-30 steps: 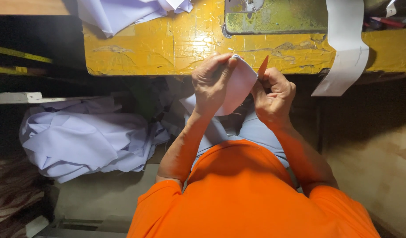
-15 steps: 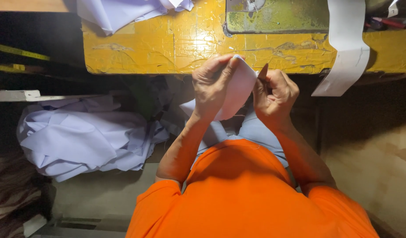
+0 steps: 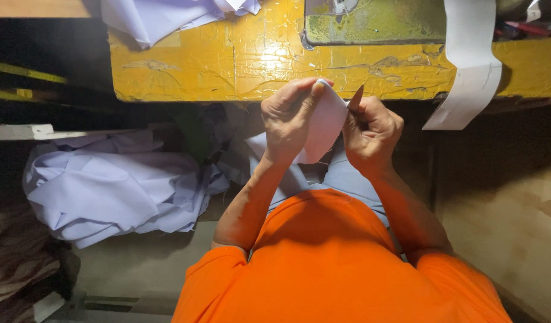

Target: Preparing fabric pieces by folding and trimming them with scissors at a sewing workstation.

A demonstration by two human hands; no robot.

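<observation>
My left hand (image 3: 290, 116) pinches the top edge of a small folded piece of pale lilac cloth (image 3: 324, 128) just below the front edge of the yellow table (image 3: 239, 60). My right hand (image 3: 374, 131) is closed around a thin pointed tool (image 3: 355, 98) whose tip sticks up beside the cloth's right edge. Both hands are held over my lap, close together, with the cloth between them. My orange shirt fills the lower part of the view.
A heap of lilac cloth (image 3: 114, 188) lies low on the left. More cloth (image 3: 168, 15) sits on the table's far left. A worn green machine base (image 3: 377, 21) is set in the table, and a white strip (image 3: 470, 66) hangs over its front edge.
Both hands have shifted slightly; the pointed tool has drawn closer against the cloth's right edge. The cloth stays pinched in my left hand.
</observation>
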